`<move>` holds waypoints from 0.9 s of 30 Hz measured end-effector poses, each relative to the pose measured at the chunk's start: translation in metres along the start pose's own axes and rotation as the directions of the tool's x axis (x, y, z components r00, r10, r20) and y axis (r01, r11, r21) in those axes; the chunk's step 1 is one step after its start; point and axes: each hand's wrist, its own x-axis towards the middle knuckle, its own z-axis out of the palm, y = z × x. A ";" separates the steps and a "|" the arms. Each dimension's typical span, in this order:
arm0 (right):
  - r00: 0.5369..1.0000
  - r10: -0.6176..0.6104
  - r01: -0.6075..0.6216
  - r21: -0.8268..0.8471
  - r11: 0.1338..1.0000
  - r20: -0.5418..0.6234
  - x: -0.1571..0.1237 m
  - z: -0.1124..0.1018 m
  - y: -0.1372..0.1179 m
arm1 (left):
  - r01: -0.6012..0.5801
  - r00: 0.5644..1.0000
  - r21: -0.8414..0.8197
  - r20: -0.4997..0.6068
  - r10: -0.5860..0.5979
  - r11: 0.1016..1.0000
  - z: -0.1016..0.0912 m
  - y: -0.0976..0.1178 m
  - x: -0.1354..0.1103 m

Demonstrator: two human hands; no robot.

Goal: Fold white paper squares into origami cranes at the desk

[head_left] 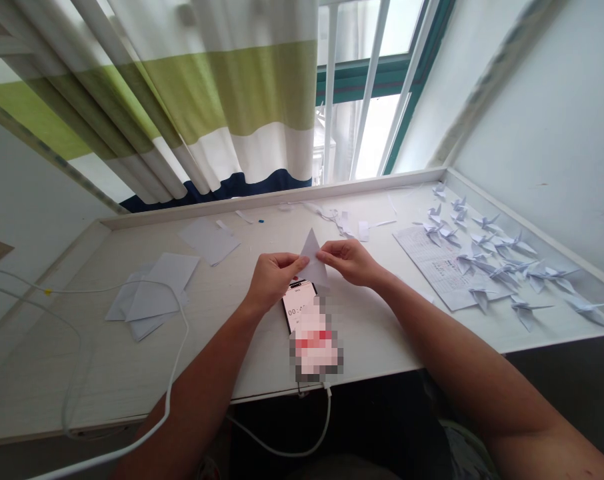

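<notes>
Over desk, left hand, right hand pinching paper triangle.

Left forearm and right forearm are angled inward, with left hand and right hand held raised and close together, backs up, fingers pinched.

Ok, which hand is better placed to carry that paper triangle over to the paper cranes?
Probably the right hand. It pinches the paper triangle on the side facing the paper cranes, which lie across the desk to its right. The left hand sits farther away, with the triangle between it and them.
</notes>
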 end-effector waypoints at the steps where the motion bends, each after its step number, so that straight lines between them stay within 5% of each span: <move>1: 1.000 0.004 -0.004 0.000 1.000 0.002 0.000 0.000 0.000 | -0.003 1.000 0.002 -0.007 0.003 1.000 0.000 0.000 0.000; 27: 0.974 0.176 -0.194 0.124 0.973 0.142 0.001 0.004 0.000 | 0.065 0.989 -0.163 -0.123 -0.085 0.985 -0.004 0.005 0.006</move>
